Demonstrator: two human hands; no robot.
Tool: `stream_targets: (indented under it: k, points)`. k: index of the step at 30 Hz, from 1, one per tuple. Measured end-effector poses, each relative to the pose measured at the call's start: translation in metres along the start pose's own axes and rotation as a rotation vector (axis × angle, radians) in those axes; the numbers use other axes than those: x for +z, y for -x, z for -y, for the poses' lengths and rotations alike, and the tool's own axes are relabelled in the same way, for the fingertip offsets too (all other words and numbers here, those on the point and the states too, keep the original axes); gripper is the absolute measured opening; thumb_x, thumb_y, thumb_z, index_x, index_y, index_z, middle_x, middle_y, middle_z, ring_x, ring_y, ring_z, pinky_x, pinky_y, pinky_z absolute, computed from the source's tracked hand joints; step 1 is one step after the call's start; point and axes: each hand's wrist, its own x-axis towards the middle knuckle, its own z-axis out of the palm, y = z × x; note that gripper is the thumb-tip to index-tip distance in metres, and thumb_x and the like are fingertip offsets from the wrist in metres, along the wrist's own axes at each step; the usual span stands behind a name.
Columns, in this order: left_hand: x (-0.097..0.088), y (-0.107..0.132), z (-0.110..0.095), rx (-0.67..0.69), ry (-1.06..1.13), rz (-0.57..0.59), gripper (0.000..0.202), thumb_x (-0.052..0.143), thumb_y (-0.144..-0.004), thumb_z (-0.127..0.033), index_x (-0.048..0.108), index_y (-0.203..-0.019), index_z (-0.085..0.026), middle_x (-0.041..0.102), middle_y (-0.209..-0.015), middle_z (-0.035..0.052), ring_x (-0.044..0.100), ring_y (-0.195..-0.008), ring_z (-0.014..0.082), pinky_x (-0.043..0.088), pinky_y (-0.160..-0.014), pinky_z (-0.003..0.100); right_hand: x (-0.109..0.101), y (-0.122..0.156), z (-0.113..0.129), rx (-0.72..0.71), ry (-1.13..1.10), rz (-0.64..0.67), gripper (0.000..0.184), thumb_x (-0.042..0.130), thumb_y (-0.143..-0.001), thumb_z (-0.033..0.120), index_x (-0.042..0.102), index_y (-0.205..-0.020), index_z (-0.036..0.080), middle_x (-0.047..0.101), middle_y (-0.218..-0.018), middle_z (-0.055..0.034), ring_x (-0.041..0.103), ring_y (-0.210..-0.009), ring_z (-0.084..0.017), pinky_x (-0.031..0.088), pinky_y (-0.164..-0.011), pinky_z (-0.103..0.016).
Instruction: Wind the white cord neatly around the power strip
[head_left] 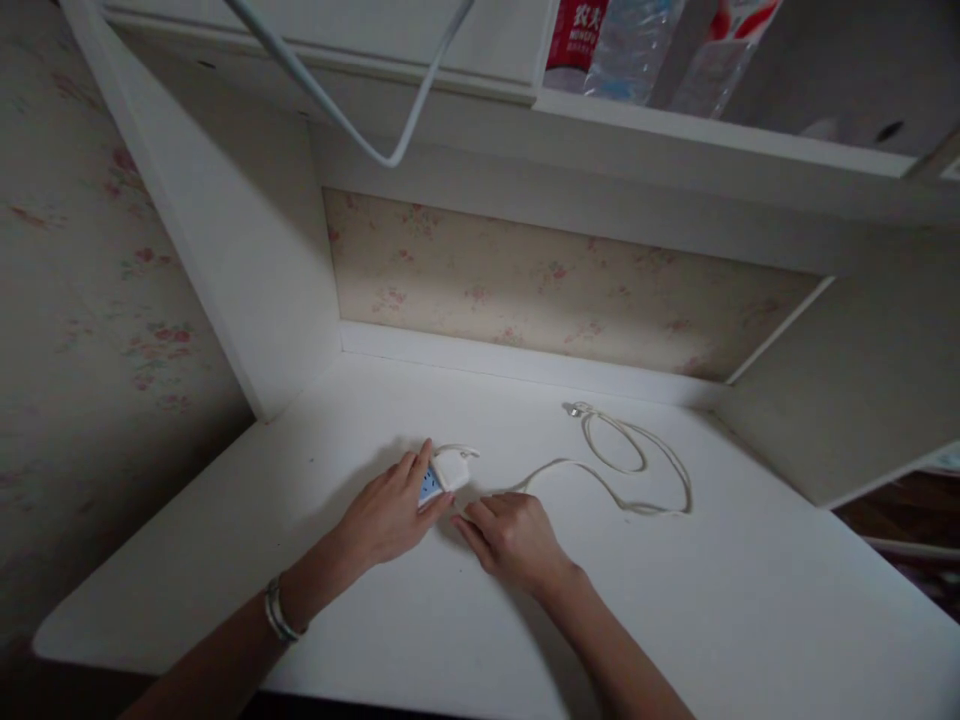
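Note:
My left hand [386, 515] rests on a small power strip [430, 487] with a blue face, fingers closed around it on the white desk [712, 600]. A white charger block [451, 468] sits plugged in at the strip's far end. My right hand [514, 540] lies just right of the strip, fingers curled and pinched near the thin white cable [630, 480]. That cable runs right and loops to a small plug end [577, 409] near the back wall. A bracelet [277, 612] circles my left wrist.
A white shelf unit frames the desk, with a side panel [247, 260] on the left and another on the right. Plastic water bottles [630, 45] stand on the upper shelf. A thicker white cord [352, 125] hangs from above. Floral wallpaper [97, 330] covers the wall.

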Motion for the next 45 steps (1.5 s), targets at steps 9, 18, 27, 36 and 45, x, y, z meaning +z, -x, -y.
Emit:
stream_targets:
  k: [9, 18, 27, 36, 45]
  points:
    - [-0.017, 0.024, -0.033, 0.164, -0.06, 0.093, 0.073, 0.049, -0.079, -0.027, 0.021, -0.144, -0.012, 0.058, -0.121, 0.0158, 0.058, -0.105, 0.0272, 0.046, -0.087, 0.037, -0.053, -0.01, 0.023, -0.22, 0.05, 0.001, 0.027, 0.045, -0.086, 0.027, 0.051, -0.061, 0.018, 0.057, -0.055, -0.0001, 0.046, -0.048, -0.012, 0.021, -0.052, -0.03]
    - [-0.032, 0.044, -0.086, 0.244, -0.032, 0.177, 0.047, 0.048, -0.08, -0.061, 0.063, -0.097, -0.02, 0.069, -0.096, 0.0101, 0.063, -0.092, 0.0293, 0.049, -0.081, 0.041, -0.068, -0.024, 0.017, -0.248, 0.093, -0.016, 0.034, 0.041, -0.09, 0.029, 0.055, -0.061, 0.018, 0.057, -0.05, 0.0001, 0.044, -0.044, -0.011, 0.02, -0.051, -0.029]
    - [-0.072, 0.069, -0.101, 0.438, 0.038, 0.236, 0.067, 0.06, -0.066, -0.07, 0.053, -0.111, -0.02, 0.066, -0.102, 0.0075, 0.063, -0.092, 0.0278, 0.048, -0.083, 0.039, -0.072, -0.012, -0.031, 0.165, -0.121, 0.041, 0.06, 0.02, -0.099, 0.041, 0.059, -0.061, 0.016, 0.058, -0.053, -0.0021, 0.051, -0.049, -0.01, 0.027, -0.055, -0.025]
    - [-0.09, 0.081, -0.115, 0.372, 0.082, 0.15, 0.065, 0.064, -0.065, -0.067, 0.053, -0.107, -0.02, 0.064, -0.1, 0.0067, 0.061, -0.091, 0.027, 0.047, -0.08, 0.039, -0.043, 0.008, -0.025, 0.434, -0.391, -0.033, 0.069, 0.015, -0.099, 0.048, 0.062, -0.058, 0.018, 0.06, -0.052, -0.002, 0.058, -0.054, -0.012, 0.037, -0.062, -0.023]
    - [-0.096, 0.08, -0.113, 0.394, 0.097, 0.135, 0.058, 0.059, -0.073, -0.062, 0.051, -0.113, -0.021, 0.063, -0.106, 0.0077, 0.059, -0.099, 0.0282, 0.044, -0.086, 0.042, -0.045, 0.004, -0.028, 0.533, -0.534, -0.186, 0.066, 0.024, -0.097, 0.051, 0.057, -0.051, 0.018, 0.053, -0.046, 0.0001, 0.054, -0.049, -0.012, 0.036, -0.057, -0.023]
